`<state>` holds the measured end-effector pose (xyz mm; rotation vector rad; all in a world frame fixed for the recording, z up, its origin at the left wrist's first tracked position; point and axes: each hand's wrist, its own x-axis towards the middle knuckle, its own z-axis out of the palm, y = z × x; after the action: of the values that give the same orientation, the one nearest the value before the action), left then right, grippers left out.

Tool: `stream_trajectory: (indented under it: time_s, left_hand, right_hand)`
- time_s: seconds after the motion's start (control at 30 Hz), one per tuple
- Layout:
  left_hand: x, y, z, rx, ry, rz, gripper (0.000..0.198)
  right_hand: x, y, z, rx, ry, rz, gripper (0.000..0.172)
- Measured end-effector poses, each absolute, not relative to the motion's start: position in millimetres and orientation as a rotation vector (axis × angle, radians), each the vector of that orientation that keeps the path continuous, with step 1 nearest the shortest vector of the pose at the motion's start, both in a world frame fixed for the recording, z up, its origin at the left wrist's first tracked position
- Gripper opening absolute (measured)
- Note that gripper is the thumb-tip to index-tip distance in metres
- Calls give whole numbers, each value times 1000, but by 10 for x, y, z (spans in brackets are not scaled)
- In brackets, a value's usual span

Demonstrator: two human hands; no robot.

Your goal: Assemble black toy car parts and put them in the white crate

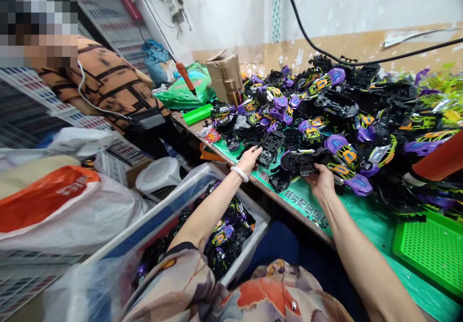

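In the head view my right hand (321,182) grips the end of a black plastic toy car chassis (298,162), which is held low over the bench front with its underside parts showing. My left hand (250,160), wearing a pale bangle, has its fingers closed at the edge of another black toy car chassis (269,149); the fingertips are partly hidden. Behind both hands rises a heap of toy cars with purple, orange and yellow-green body shells (342,151) and black undersides. A small black piece (280,180) lies near the bench edge between my hands.
An orange electric screwdriver (186,77) hangs over the bench's left end, near a green tray (197,114) and cardboard box (222,73). A green perforated basket (430,249) sits right. A lined crate (265,221) of toy cars stands below my left arm. A co-worker (108,78) stands left.
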<state>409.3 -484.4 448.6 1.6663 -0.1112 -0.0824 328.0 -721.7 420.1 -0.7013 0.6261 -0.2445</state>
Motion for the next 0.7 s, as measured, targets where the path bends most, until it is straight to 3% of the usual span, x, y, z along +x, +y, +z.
stream_trajectory:
  time_s: [0.37, 0.7]
  left_hand:
    - [3830, -4809, 4484, 1367, -160, -15, 62]
    - [3748, -4858, 4499, 1267, -102, 8, 63]
  right_hand:
    - [3256, -7219, 4184, -956, 638, -340, 29]
    - [3238, -7162, 4267, -907, 583, -340, 27]
